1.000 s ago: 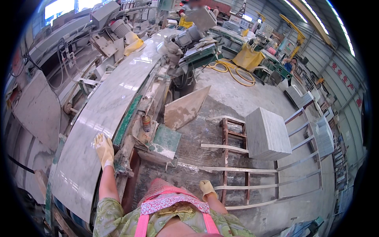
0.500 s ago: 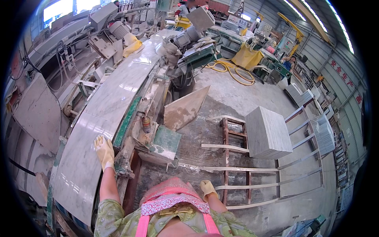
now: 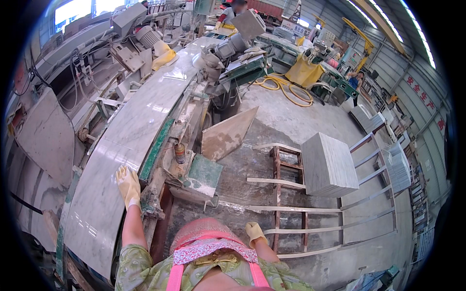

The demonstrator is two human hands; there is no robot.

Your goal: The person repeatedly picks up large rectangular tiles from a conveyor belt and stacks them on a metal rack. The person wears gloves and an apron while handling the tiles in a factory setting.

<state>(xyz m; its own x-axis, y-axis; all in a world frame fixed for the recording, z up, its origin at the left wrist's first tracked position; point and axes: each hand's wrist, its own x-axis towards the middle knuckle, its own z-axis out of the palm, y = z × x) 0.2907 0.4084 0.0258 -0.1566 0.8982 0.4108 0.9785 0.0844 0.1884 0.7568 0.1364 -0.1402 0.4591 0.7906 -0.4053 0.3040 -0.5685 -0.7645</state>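
My left hand (image 3: 128, 184), in a pale yellow rubber glove, lies flat with fingers stretched out on a polished, grey-veined white stone slab (image 3: 92, 213). The slab rests on a long machine bed running away from me, and the hand is near its right edge. Beside my waist on the right is my right hand (image 3: 254, 234), gloved the same way. Its fingers are curled in, and nothing shows in them. My pink apron (image 3: 206, 237) is between the two arms.
A can (image 3: 179, 153) stands on the machine's side ledge, near a green plate (image 3: 204, 175). A loose stone piece (image 3: 229, 133) leans beyond it. To the right, stacked stone tiles (image 3: 331, 165) sit on a slatted frame (image 3: 276, 194). A yellow hose (image 3: 286, 89) coils farther off.
Both my hands hold nearly the same places. At the far end of the machine, a person has shifted slightly to the right.
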